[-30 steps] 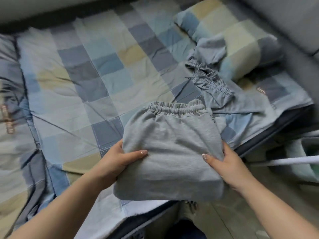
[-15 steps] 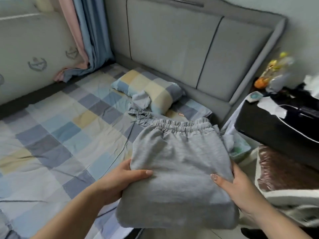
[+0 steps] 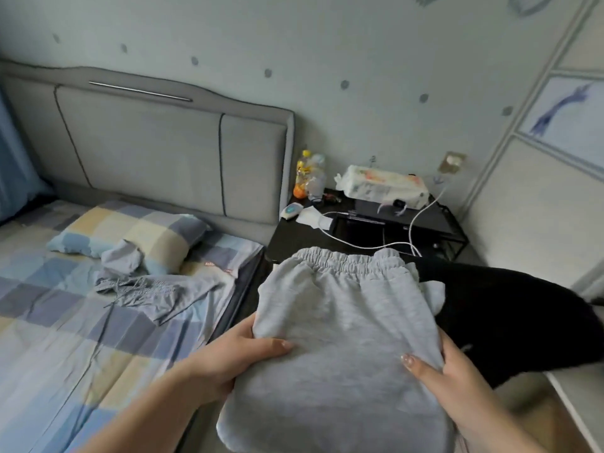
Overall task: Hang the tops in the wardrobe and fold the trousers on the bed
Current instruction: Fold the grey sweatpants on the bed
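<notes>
At the far left a blue curtain [image 3: 13, 165] hangs beside the grey padded headboard [image 3: 147, 148]. The bed [image 3: 65, 322] below it wears a checked sheet in blue, grey and yellow, with a matching pillow [image 3: 137, 230] against the headboard. A second pair of grey trousers [image 3: 143, 286] lies crumpled on the sheet just near of the pillow, its drawstring loose, one part resting on the pillow's near edge. The left hand [image 3: 235, 354] grips the left edge of the folded grey trousers [image 3: 343, 338], thumb lying on top and the fingers curled underneath, out of sight. The bundle is held in the air to the right of the bed, waistband on the far side. Beyond it stands a black bedside surface [image 3: 366, 227] carrying bottles [image 3: 309, 174], a tissue pack [image 3: 382, 186] and a white cable [image 3: 418, 223]. The right hand [image 3: 457, 380] pinches the bundle's right edge, thumb on top. A black garment [image 3: 510, 315] lies to the right, partly behind the bundle.
</notes>
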{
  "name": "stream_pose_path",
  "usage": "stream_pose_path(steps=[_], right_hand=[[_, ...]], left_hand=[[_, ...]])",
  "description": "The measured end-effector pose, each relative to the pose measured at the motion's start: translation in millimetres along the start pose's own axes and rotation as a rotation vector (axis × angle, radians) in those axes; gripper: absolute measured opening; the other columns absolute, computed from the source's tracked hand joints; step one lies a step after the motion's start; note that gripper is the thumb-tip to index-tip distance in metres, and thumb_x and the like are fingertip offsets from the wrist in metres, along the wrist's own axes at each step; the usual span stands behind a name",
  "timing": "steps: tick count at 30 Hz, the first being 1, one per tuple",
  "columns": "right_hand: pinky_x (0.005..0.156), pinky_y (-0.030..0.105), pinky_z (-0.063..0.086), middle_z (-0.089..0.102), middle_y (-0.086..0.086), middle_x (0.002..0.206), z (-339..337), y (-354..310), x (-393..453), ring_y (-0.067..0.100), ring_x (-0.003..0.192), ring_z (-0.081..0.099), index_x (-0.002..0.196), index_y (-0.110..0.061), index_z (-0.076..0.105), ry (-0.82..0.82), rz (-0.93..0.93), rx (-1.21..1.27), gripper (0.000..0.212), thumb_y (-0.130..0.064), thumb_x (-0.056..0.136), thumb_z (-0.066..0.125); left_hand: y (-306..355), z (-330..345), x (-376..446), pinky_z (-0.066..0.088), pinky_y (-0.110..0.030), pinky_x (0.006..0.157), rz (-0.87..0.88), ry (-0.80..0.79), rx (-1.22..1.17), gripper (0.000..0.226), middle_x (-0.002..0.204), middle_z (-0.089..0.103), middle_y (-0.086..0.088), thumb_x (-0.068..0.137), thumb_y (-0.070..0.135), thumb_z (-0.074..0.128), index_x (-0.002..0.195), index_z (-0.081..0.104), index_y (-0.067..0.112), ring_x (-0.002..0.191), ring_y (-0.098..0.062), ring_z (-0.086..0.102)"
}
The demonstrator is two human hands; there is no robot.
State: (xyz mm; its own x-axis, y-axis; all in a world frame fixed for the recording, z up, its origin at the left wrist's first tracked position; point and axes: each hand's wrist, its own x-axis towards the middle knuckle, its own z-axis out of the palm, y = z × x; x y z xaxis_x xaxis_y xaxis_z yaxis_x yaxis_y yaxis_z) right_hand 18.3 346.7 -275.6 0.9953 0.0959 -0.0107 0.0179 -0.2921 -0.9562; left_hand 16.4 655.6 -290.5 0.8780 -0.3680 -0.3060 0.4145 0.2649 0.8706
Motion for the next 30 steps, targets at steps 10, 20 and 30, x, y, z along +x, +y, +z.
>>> stream_pose_path(steps=[10,20,30], right_hand=[[0.098,0.022,0.044,0.067,-0.017,0.112,-179.3,9.3,-90.8,0.000,0.106,0.061,0.119,-0.030,0.055,0.310,0.041,0.011,0.051,0.003,0.082,0.066],[0.097,0.034,0.045,0.068,-0.013,0.117,-282.6,56.2,-126.0,0.009,0.112,0.062,0.125,-0.031,0.055,0.545,0.133,0.046,0.048,-0.005,0.086,0.066],[0.089,0.027,0.053,0.064,-0.024,0.115,-311.1,102.3,-132.1,0.002,0.106,0.063,0.125,-0.046,0.043,0.849,0.389,0.195,0.050,-0.016,0.091,0.063]], left_hand=[[-4.7,189.9,69.4,0.053,-0.041,0.091,-0.012,-0.281,0.162,0.060,0.122,0.065,-0.015,0.072,0.013,0.078,0.127,0.055,0.017,0.113,-0.033,0.062],[-23.4,307.4,179.2,0.053,-0.041,0.090,-0.094,-0.597,0.261,0.054,0.125,0.063,-0.017,0.074,0.016,0.080,0.123,0.060,0.021,0.115,-0.036,0.060],[-63.0,400.6,311.0,0.049,-0.054,0.095,-0.413,-0.942,0.372,0.059,0.127,0.060,-0.022,0.078,0.009,0.074,0.131,0.050,0.016,0.115,-0.044,0.058]])
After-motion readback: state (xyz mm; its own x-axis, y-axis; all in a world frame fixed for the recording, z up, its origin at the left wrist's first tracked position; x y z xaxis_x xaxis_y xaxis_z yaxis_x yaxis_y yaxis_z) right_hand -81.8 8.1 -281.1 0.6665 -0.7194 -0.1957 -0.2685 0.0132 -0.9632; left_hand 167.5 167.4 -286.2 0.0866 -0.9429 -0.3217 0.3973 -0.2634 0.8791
